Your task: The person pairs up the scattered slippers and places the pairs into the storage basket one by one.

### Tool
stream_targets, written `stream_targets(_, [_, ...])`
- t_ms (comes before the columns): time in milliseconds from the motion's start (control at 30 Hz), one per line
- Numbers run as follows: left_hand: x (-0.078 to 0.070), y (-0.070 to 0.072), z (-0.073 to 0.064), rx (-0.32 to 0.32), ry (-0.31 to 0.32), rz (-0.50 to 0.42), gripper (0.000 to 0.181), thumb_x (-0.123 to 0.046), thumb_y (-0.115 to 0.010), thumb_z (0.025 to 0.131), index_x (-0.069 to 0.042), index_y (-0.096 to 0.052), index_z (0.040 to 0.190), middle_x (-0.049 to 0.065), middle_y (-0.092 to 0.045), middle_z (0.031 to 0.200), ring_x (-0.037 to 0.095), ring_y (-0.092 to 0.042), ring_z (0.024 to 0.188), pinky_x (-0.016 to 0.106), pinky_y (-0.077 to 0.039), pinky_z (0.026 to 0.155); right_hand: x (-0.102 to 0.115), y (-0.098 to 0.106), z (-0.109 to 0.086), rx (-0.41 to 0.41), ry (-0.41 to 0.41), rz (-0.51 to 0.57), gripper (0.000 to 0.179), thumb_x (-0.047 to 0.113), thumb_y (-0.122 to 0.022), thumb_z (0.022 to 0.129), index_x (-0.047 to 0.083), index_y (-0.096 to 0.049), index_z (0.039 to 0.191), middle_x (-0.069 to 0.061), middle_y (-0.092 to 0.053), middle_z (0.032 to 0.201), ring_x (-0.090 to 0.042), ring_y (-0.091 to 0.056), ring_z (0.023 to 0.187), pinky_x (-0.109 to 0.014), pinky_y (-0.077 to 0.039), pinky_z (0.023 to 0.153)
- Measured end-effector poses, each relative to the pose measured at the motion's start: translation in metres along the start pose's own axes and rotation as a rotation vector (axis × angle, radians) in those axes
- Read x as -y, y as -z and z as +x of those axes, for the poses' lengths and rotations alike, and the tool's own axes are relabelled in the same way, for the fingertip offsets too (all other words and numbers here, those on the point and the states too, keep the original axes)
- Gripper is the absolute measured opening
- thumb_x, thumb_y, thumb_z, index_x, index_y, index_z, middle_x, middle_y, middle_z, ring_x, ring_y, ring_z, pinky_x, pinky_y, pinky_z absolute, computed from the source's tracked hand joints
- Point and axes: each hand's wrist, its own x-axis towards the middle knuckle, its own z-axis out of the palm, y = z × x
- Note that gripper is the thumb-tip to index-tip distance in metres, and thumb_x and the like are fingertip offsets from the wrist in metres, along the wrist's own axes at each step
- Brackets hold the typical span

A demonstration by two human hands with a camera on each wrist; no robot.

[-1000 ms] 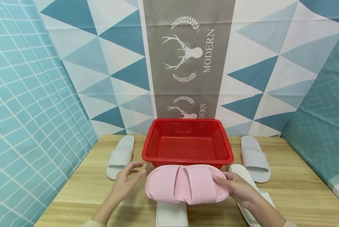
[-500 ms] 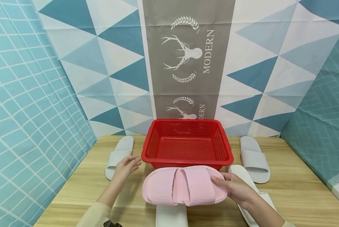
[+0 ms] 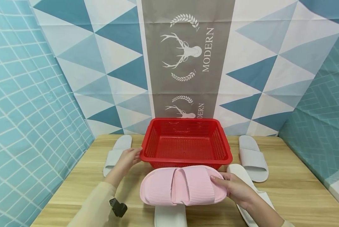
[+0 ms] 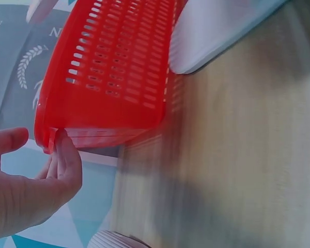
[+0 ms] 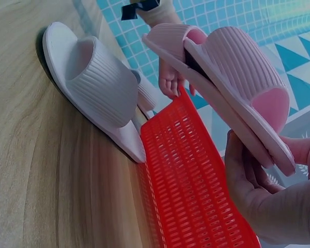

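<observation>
My right hand (image 3: 239, 190) grips a pair of pink slippers (image 3: 200, 186) by the right end, thumb on the near side and fingers behind. The right wrist view shows the two pink slippers (image 5: 243, 67) pressed together, sole against sole, off the table. At the left side of the red plastic basket (image 3: 186, 161), my left hand (image 3: 127, 160) reaches to its rim. In the left wrist view the fingertips of that hand (image 4: 28, 199) touch the rim corner, with the thumb held apart. Inside the basket only bare perforated walls and floor show.
A white slipper (image 3: 170, 217) lies in front of the basket, partly covered by the pink pair. Another white slipper (image 3: 239, 171) lies behind my right hand. Light grey slippers lie at the back right (image 3: 253, 159) and back left (image 3: 122, 143). A patterned cloth wall stands behind.
My left hand has moved away from the pink slippers, up and left, and now touches the basket's left rim. The right hand holds the pair almost still, shifted slightly left.
</observation>
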Motion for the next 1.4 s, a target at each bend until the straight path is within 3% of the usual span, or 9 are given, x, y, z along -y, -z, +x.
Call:
stream_targets(367, [-0.012,0.004,0.021,0.081,0.055,0.066,0.047,-0.023,-0.048,0.099,0.013,-0.046,0.130,-0.004,-0.068,0.084,0.001,-0.065,0.075,0.016,-0.056,0.073,0.003,0.001,-0.003,-0.032,-0.019,-0.017,0.020,0.020,-0.045,0.101,0.014,-0.063,0.106,0.010,-0.074,0.093,-0.003,-0.070,0.086,-0.019,-0.056,0.077])
stream_targets(533, [-0.017,0.006,0.028,0.084,0.074,0.078,0.048,-0.024,-0.049,0.099,0.012,-0.047,0.131,-0.004,-0.068,0.082,0.003,-0.067,0.076,0.016,-0.056,0.072,0.005,0.001,-0.002,-0.039,-0.005,-0.021,0.019,0.019,-0.045,0.101,0.013,-0.062,0.108,0.011,-0.073,0.093,-0.002,-0.069,0.086,-0.019,-0.056,0.076])
stream_targets(867, [-0.022,0.012,0.037,0.119,0.111,0.132,0.046,-0.021,-0.051,0.097,0.013,-0.045,0.129,-0.001,-0.070,0.082,0.006,-0.068,0.074,0.020,-0.058,0.075,0.009,0.001,-0.004,-0.087,-0.036,-0.039,0.017,0.021,-0.048,0.100,0.012,-0.060,0.107,0.011,-0.073,0.091,-0.002,-0.069,0.083,-0.018,-0.056,0.074])
stream_targets(1100, [-0.023,0.010,0.042,0.168,0.118,0.141,0.042,-0.015,-0.050,0.097,0.015,-0.045,0.126,0.001,-0.068,0.083,0.006,-0.066,0.074,0.020,-0.058,0.073,0.008,0.003,-0.007,-0.098,-0.035,-0.030,0.016,0.021,-0.048,0.100,0.011,-0.059,0.107,0.011,-0.073,0.091,-0.003,-0.069,0.084,-0.018,-0.056,0.075])
stream_targets(1400, [-0.022,0.004,0.045,0.171,0.131,0.127,0.040,-0.013,-0.053,0.096,0.015,-0.047,0.124,0.002,-0.068,0.082,0.006,-0.066,0.073,0.022,-0.059,0.072,0.013,0.005,-0.009,-0.118,-0.041,-0.056,0.018,0.022,-0.048,0.100,0.010,-0.060,0.107,0.010,-0.073,0.089,-0.003,-0.069,0.082,-0.019,-0.055,0.074])
